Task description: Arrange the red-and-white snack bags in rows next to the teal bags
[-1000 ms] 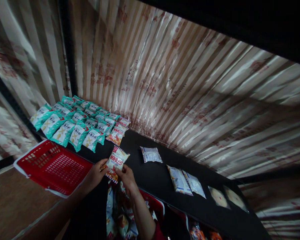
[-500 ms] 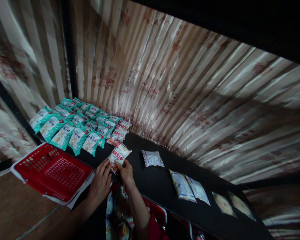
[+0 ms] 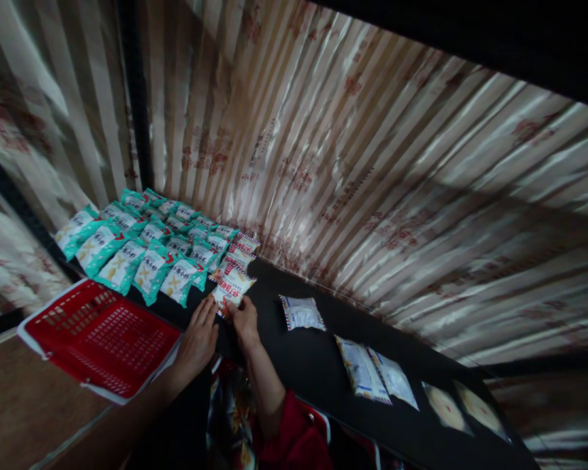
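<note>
Nearest the camera, a red sleeve (image 3: pixel 294 437) is covering the right forearm. Beside it a dim heap of crinkly snack bags (image 3: pixel 230 424) is sitting below the shelf edge, too dark to read. Just beyond, the left hand (image 3: pixel 196 343) is lying open with its fingers stretched flat and together, holding nothing. Its fingertips are reaching just beside the near left corner of the orange-and-white snack packet (image 3: pixel 232 287) (whether they are actually touching it, I cannot tell). The right hand (image 3: pixel 245 320) is pinching that packet's near edge, thumb and fingers closed on the wrapper. The packet itself is lying flat on the matte black shelf (image 3: pixel 298 352), at the near end of a short line of matching orange-and-white packets (image 3: pixel 241 248) running back toward the wall. Off to the left, a red plastic lattice basket (image 3: pixel 102 336) is sitting at the shelf's front edge, just beside the left hand. Behind it, rows of teal-and-white snack packets (image 3: pixel 142 251) are overlapping one another, right beside the orange line. Over to the right, a small white packet with a blue-and-red border (image 3: pixel 301 312) is lying alone. Past it, two pale flat packets (image 3: pixel 360 369) are touching side by side, and two round pale packets (image 3: pixel 443 405) are fading into shadow. At the back, a glossy striped beige wall (image 3: pixel 372 163) is catching the light.
</note>
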